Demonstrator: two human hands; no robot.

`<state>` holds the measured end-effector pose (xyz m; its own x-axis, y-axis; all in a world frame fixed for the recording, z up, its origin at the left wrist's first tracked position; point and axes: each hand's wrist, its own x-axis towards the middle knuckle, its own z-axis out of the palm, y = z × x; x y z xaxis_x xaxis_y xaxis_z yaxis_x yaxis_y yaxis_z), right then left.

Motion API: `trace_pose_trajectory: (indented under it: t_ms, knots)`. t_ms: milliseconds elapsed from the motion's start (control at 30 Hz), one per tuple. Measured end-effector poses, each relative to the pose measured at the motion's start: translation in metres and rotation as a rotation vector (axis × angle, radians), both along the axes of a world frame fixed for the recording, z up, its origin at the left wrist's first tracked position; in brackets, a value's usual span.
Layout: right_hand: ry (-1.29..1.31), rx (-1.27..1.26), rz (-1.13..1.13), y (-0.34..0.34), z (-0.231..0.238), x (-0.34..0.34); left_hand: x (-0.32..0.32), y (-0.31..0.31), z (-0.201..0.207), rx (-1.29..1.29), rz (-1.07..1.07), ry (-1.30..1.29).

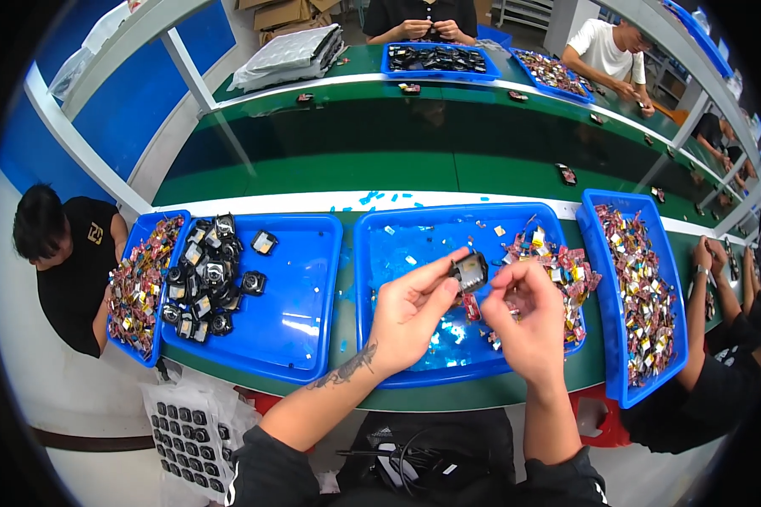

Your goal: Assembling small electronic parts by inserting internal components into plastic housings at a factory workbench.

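Note:
Over the middle blue tray (469,209), my left hand (410,317) grips a small black square housing (471,271) between thumb and fingers. A grey panel shows on its face, and a small red circuit board (470,307) appears just below it. Close by on the right, my right hand (528,314) has its thumb and forefinger pinched together; what lies between them, if anything, is too small to make out. Beneath both hands the tray holds loose circuit boards with wires (558,264) on its right side and blue and white film scraps (448,342).
A blue tray (313,296) of black housings (214,272) sits left. Board-filled blue bins (675,338) flank the trays. Beyond a white ledge (271,199), a green conveyor (355,152) carries scattered units. Co-workers sit left, right and opposite. Metal posts (84,144) rise at left.

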<state>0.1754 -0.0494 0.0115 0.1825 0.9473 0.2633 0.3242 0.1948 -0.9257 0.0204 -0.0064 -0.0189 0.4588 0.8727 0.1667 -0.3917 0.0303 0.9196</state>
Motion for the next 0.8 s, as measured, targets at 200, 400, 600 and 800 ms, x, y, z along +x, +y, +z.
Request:
trace_pose_trajectory:
  t_ms: [200, 400, 600, 800]
  knots:
    - [0.323, -0.102, 0.031, -0.021, -0.007, -0.002, 0.0, -0.002, 0.013, -0.069, 0.038, -0.155]
    - [0.393, -0.054, 0.127, -0.031, 0.002, 0.009, -0.016, 0.003, 0.014, 0.732, 0.063, 0.435]
    - [0.351, -0.218, 0.196, -0.032, 0.002, 0.018, -0.014, 0.004, 0.009, 0.879, 0.141, 0.452]
    - [0.222, -0.259, 0.156, -0.032, 0.005, 0.019, -0.011, 0.002, 0.008, 0.944, 0.154, 0.503]
